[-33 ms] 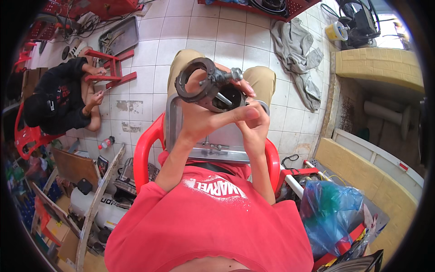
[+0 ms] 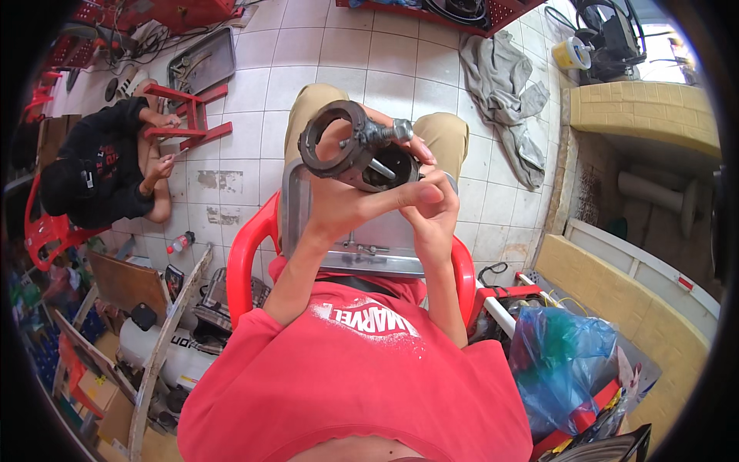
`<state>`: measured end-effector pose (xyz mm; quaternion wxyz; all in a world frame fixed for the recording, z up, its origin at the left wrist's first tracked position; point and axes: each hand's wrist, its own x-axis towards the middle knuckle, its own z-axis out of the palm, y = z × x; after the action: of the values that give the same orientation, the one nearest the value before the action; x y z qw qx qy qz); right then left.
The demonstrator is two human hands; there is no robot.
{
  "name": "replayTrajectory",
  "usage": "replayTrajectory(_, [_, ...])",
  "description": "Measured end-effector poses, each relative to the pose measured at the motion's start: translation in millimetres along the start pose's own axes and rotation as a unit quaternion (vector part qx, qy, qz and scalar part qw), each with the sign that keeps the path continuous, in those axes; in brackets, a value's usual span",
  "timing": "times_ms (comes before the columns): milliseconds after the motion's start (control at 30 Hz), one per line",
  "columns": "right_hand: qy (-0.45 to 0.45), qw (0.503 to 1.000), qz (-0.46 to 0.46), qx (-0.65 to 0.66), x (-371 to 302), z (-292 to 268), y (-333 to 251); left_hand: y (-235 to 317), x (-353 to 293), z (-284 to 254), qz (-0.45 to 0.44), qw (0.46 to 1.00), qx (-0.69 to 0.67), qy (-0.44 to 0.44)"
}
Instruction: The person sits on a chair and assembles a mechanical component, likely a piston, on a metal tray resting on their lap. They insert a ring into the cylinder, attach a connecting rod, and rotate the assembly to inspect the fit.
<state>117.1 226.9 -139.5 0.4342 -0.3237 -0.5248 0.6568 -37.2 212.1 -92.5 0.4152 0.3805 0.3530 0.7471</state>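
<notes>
Head view: dark metal part (image 2: 356,158) has dropped very slightly, its bolt (image 2: 402,129) end now a touch lower; left hand (image 2: 342,208) and right hand (image 2: 433,209) look nearly unchanged. Part is held up over the metal tray (image 2: 373,264) on the person's lap. Looks worn, dark grey-brown: open ring at left, hollow cylinder below and right, lighter rod (image 2: 380,169) showing inside the bore, silver-headed bolt sticking out toward upper right. Left hand is curled around the part, thumb stretched across toward the right hand. Right hand has bent fingers at the cylinder's near right edge; can't tell what they pinch. Small metal pieces (image 2: 366,248) lie in the tray.
</notes>
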Motion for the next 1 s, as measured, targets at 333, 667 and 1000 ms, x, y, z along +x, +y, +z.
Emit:
replayTrajectory(333, [0.001,0.971,0.123,0.204,1,-7,13,3,-2,6,0.035,0.984,0.158,-0.076])
replayTrajectory(667, [-0.066,0.963,0.205,0.161,2,-34,58,-7,1,15,0.114,0.977,0.18,-0.029])
replayTrajectory(1000, [0.03,0.996,0.067,0.048,20,-33,8,-4,4,9,0.106,0.968,0.222,-0.053])
